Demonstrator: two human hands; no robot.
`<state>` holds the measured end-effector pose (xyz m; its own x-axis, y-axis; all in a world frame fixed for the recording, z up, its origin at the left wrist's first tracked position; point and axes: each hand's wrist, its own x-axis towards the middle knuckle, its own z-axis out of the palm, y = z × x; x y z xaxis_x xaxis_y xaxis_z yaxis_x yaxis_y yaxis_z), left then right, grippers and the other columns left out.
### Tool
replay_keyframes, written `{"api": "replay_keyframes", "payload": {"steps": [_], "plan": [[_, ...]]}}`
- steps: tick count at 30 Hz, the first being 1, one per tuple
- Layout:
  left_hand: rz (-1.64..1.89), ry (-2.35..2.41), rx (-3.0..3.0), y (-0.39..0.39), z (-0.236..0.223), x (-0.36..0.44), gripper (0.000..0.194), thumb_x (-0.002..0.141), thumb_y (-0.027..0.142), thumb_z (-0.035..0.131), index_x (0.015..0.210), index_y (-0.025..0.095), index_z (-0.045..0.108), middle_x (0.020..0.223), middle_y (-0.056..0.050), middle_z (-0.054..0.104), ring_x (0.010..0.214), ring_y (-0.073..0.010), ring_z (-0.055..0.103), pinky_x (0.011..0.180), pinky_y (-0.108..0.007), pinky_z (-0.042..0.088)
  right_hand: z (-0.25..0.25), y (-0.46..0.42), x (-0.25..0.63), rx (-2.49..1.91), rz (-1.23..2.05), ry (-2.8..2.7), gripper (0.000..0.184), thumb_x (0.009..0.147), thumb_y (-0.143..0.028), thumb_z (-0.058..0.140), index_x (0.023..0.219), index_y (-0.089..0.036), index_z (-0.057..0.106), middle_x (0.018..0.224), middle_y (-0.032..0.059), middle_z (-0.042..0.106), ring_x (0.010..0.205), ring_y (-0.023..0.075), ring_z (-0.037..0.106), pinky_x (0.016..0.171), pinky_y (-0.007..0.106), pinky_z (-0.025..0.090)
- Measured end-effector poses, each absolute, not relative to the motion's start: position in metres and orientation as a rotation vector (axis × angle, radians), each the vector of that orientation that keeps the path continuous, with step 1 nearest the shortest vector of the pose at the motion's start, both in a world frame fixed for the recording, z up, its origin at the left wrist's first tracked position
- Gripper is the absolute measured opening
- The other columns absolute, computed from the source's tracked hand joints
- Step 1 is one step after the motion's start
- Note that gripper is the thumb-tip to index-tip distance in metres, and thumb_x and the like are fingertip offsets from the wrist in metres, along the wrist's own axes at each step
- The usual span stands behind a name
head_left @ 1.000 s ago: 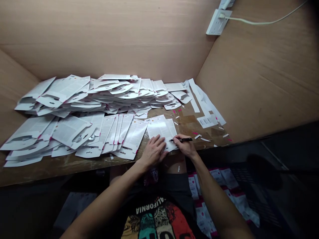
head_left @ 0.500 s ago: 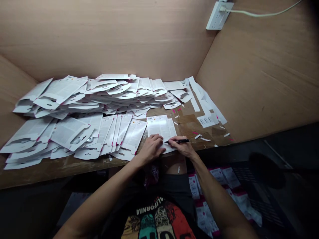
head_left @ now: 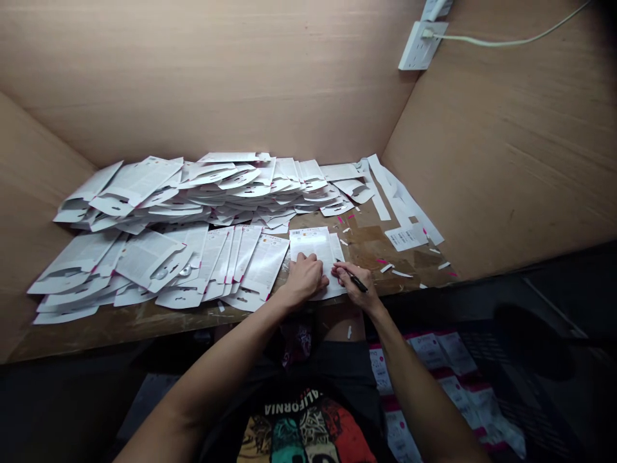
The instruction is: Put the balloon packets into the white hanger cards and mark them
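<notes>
A white printed packaging card (head_left: 315, 247) lies on the wooden bench near its front edge. My left hand (head_left: 304, 278) rests on the card's lower part, fingers curled and pressed down on it. My right hand (head_left: 353, 285) sits just to the right of it, closed round a black pen (head_left: 355, 281) whose tip touches the card's right side. To the left, a fanned row of similar cards (head_left: 231, 257) with pink edges overlaps the bench.
Large heaps of white cards (head_left: 193, 186) cover the bench's back and left. Paper strips and pink scraps (head_left: 395, 218) lie at the right. Plywood walls enclose the bench; a power strip (head_left: 417, 42) hangs top right. A dark crate of cards (head_left: 434, 360) stands by my right leg.
My left hand's fingers have curled from flat to bent on the card. The pen has swung from lying level to pointing up-left, and my right hand has shifted slightly toward the card.
</notes>
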<state>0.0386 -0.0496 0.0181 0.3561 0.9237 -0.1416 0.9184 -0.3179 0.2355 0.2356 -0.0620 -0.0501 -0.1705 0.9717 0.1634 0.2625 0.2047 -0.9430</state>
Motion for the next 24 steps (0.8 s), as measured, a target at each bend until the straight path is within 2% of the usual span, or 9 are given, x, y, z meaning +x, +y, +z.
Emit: {"api": "replay_keyframes", "payload": {"steps": [4, 7, 10, 12, 14, 18, 22, 24], "plan": [[0.012, 1.608, 2.38, -0.049, 0.014, 0.036, 0.021, 0.095, 0.028, 0.06, 0.105, 0.014, 0.072, 0.115, -0.018, 0.066, 0.11, -0.0363, 0.056, 0.087, -0.048, 0.05, -0.047, -0.063, 0.235, -1.179, 0.942, -1.68, 0.035, 0.103, -0.051, 0.058, 0.116, -0.024, 0.077, 0.102, 0.0082, 0.081, 0.09, 0.0246, 0.079, 0.075, 0.033, 0.062], [0.025, 1.536, 2.414, -0.045, 0.01, 0.026, 0.021, 0.098, 0.025, 0.056, 0.108, 0.013, 0.07, 0.115, -0.016, 0.066, 0.105, -0.0304, 0.058, 0.094, -0.045, 0.05, -0.044, -0.063, 0.235, -1.181, 0.924, -1.683, 0.034, 0.104, -0.05, 0.057, 0.115, -0.024, 0.077, 0.099, 0.0074, 0.081, 0.086, 0.0236, 0.078, 0.073, 0.032, 0.061], [0.045, 1.472, 2.429, -0.043, 0.01, 0.018, 0.023, 0.102, 0.034, 0.056, 0.108, 0.016, 0.07, 0.114, -0.012, 0.067, 0.103, -0.0261, 0.059, 0.098, -0.041, 0.049, -0.041, -0.063, 0.235, -1.187, 0.895, -1.715, 0.032, 0.104, -0.047, 0.057, 0.114, -0.024, 0.077, 0.095, 0.006, 0.081, 0.08, 0.0219, 0.077, 0.072, 0.031, 0.059], [0.035, 1.509, 2.421, -0.046, 0.011, 0.019, 0.027, 0.102, 0.043, 0.059, 0.108, 0.018, 0.07, 0.116, -0.011, 0.067, 0.107, -0.0278, 0.059, 0.095, -0.041, 0.049, -0.039, -0.064, 0.234, -1.19, 0.859, -1.742, 0.031, 0.105, -0.045, 0.056, 0.114, -0.024, 0.077, 0.092, 0.0053, 0.08, 0.079, 0.0215, 0.076, 0.072, 0.031, 0.058], [0.0, 1.569, 2.415, -0.05, 0.012, 0.024, 0.028, 0.103, 0.044, 0.058, 0.107, 0.019, 0.07, 0.117, -0.012, 0.066, 0.112, -0.0309, 0.057, 0.091, -0.043, 0.05, -0.038, -0.064, 0.234, -1.184, 0.831, -1.762, 0.031, 0.105, -0.043, 0.055, 0.115, -0.024, 0.077, 0.091, 0.0053, 0.08, 0.081, 0.0219, 0.076, 0.072, 0.03, 0.057], [-0.052, 1.609, 2.426, -0.057, 0.014, 0.042, 0.026, 0.106, 0.032, 0.047, 0.11, 0.017, 0.068, 0.12, -0.015, 0.065, 0.114, -0.0338, 0.056, 0.09, -0.048, 0.05, -0.037, -0.064, 0.234, -1.158, 0.787, -1.792, 0.03, 0.106, -0.041, 0.054, 0.115, -0.024, 0.077, 0.095, 0.0063, 0.08, 0.085, 0.0229, 0.077, 0.075, 0.031, 0.058], [-0.066, 1.679, 2.41, -0.062, 0.017, 0.052, 0.028, 0.102, 0.013, 0.04, 0.114, 0.009, 0.066, 0.118, -0.021, 0.064, 0.112, -0.0356, 0.058, 0.09, -0.053, 0.051, -0.039, -0.066, 0.233, -1.142, 0.708, -1.865, 0.028, 0.107, -0.037, 0.053, 0.118, -0.024, 0.075, 0.101, 0.0068, 0.08, 0.09, 0.0233, 0.077, 0.081, 0.033, 0.057], [-0.06, 1.718, 2.398, -0.073, 0.019, 0.041, 0.029, 0.101, 0.012, 0.039, 0.114, 0.007, 0.065, 0.117, -0.023, 0.063, 0.111, -0.0355, 0.058, 0.09, -0.052, 0.051, -0.039, -0.067, 0.232, -1.113, 0.657, -1.902, 0.027, 0.107, -0.035, 0.052, 0.119, -0.024, 0.074, 0.105, 0.0077, 0.08, 0.094, 0.0236, 0.076, 0.085, 0.034, 0.057]]}}
